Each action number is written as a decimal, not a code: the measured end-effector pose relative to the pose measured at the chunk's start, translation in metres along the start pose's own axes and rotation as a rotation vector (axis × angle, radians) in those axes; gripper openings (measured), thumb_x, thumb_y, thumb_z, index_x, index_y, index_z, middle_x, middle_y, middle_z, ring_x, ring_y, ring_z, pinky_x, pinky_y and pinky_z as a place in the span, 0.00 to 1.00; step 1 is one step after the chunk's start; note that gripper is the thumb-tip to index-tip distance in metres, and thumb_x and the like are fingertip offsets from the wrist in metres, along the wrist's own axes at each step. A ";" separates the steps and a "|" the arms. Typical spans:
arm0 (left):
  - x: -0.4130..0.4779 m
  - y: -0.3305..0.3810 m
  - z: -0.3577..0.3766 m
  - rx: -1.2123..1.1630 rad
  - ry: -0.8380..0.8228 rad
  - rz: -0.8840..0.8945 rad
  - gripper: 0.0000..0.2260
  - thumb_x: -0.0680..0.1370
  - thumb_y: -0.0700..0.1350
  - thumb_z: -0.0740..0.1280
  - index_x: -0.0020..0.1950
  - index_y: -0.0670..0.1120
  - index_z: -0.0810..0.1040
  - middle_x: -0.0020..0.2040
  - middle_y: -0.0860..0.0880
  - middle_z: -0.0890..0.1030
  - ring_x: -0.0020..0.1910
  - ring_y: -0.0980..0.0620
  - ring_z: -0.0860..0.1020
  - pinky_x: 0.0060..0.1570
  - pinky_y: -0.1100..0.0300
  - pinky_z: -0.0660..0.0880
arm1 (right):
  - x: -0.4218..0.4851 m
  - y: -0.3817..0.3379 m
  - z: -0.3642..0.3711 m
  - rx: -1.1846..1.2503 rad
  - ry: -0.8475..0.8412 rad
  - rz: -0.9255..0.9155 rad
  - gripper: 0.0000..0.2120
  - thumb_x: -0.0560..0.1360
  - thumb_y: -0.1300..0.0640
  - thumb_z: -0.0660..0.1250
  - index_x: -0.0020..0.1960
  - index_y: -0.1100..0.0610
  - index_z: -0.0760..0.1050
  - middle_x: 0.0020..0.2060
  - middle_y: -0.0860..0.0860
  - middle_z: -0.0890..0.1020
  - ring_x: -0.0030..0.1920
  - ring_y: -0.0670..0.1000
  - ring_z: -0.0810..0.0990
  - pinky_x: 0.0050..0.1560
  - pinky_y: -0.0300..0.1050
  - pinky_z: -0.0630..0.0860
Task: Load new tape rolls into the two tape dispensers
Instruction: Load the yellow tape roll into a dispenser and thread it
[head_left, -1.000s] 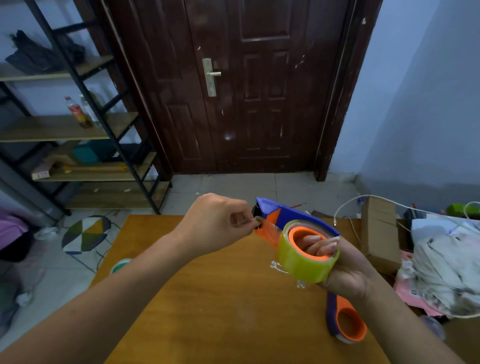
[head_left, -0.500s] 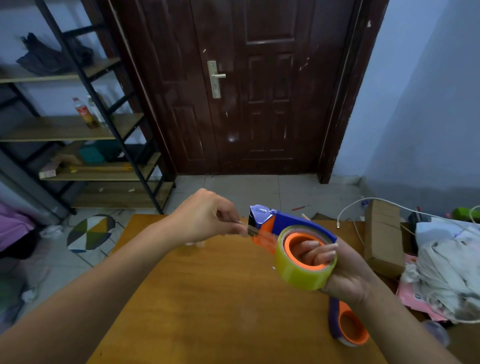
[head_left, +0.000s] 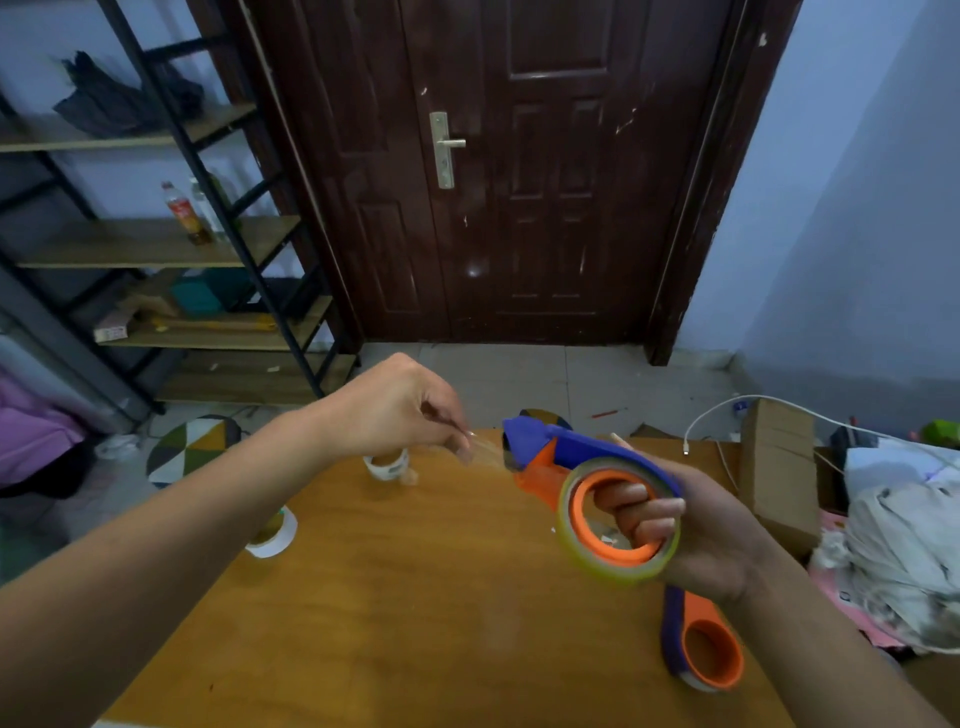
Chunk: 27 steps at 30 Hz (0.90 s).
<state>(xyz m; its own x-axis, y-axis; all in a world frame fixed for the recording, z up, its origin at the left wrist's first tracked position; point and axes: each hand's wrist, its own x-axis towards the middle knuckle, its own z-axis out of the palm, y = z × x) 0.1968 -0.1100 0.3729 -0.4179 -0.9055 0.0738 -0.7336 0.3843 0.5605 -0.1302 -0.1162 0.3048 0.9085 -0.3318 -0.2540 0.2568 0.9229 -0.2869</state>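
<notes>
Tape dispenser (head_left: 566, 452), blue and orange with a yellowish tape roll (head_left: 613, 525) on its hub, sits above the tabletop (head_left: 415, 597) in the right hand (head_left: 691, 525), fingers curled through the hub. Left hand (head_left: 395, 410) pinches the tape end (head_left: 480, 441) just beside the dispenser's nose. A second dispenser (head_left: 701, 644) lies on the tabletop below the right wrist.

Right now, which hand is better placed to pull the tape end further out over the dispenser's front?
Left. The left hand already pinches the tape end beside the dispenser nose; the right hand is occupied gripping the dispenser through the tape roll.
</notes>
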 end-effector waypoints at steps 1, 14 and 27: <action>-0.001 -0.001 0.002 0.130 0.011 0.117 0.03 0.75 0.49 0.79 0.45 0.51 0.90 0.41 0.58 0.87 0.40 0.59 0.85 0.41 0.54 0.82 | -0.002 -0.002 0.000 -0.060 0.024 -0.022 0.20 0.85 0.47 0.62 0.56 0.65 0.80 0.38 0.54 0.80 0.31 0.46 0.81 0.34 0.39 0.81; -0.005 -0.035 0.031 0.402 0.547 0.032 0.10 0.81 0.51 0.73 0.61 0.55 0.87 0.33 0.55 0.87 0.29 0.56 0.83 0.30 0.64 0.72 | -0.003 0.026 0.036 -0.923 0.461 -0.309 0.26 0.77 0.52 0.72 0.72 0.39 0.69 0.47 0.54 0.88 0.42 0.54 0.86 0.41 0.43 0.82; 0.033 0.011 0.046 -0.829 0.534 -0.316 0.15 0.80 0.29 0.64 0.63 0.37 0.85 0.54 0.40 0.89 0.57 0.44 0.88 0.62 0.48 0.83 | 0.030 0.055 0.019 -1.084 0.633 -0.441 0.38 0.77 0.42 0.69 0.79 0.36 0.50 0.49 0.53 0.88 0.48 0.50 0.89 0.52 0.49 0.85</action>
<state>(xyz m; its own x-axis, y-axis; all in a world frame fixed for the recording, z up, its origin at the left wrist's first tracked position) 0.1506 -0.1277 0.3437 0.1703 -0.9831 0.0676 -0.0844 0.0538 0.9950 -0.0829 -0.0711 0.2987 0.4325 -0.8665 -0.2492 -0.1712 0.1924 -0.9663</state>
